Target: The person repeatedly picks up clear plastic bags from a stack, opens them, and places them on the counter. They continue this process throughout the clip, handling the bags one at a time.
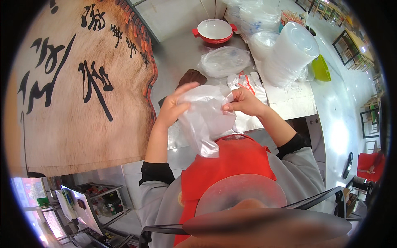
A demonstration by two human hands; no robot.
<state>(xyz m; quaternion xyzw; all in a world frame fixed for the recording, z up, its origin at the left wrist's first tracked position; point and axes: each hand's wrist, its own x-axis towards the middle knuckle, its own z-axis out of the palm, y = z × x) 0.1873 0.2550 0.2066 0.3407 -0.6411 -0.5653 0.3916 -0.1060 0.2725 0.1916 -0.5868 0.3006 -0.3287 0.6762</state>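
A thin translucent white plastic bag (207,114) hangs in front of my chest, over the near edge of the metal counter. Its upper right edge is pinched between the thumb and fingers of my right hand (245,100). At the upper left, my left hand (173,107) has the bag between its thumb and fingers, which are slightly blurred. Behind the bag lies a stack of white plastic bags (248,83) with a red tie on it. A dark brown cloth-like item (194,77) sits just beyond my left hand, partly hidden.
Farther back are a clear plastic bundle (225,61) and a red-rimmed white bowl (215,31). Stacked clear plastic containers (293,52) stand at the right, beside a green bowl (321,68). A large panel with black writing (93,133) borders the left side.
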